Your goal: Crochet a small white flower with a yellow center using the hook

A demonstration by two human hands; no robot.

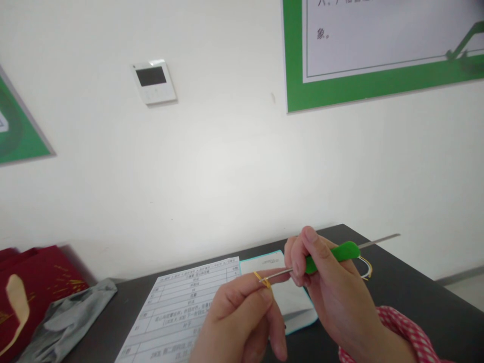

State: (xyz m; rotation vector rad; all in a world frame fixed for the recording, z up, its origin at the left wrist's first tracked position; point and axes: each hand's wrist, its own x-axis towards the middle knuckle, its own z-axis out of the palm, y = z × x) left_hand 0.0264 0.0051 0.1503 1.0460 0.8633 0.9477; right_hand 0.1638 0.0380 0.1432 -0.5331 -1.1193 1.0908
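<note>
My right hand [325, 282] is closed around the green grip of a crochet hook [350, 250], whose thin metal shaft points left and whose other end sticks out to the upper right. At the tip of the hook is a small loop of yellow yarn [266, 282]. My left hand [242, 312] pinches that yarn between thumb and index finger, and a strand passes over the index finger. The hook's tip touches the yarn loop just above my left thumb. Where the rest of the yarn runs is hidden by my hands.
A printed sheet with a table [170, 312] lies on the dark table [128, 302], beside a pale blue-edged sheet [298, 307]. Coiled white and yellow strands [366, 267] are behind my right hand. A red bag [38, 282] and grey cloth [71, 322] are at left; the wall [227, 176] is close behind.
</note>
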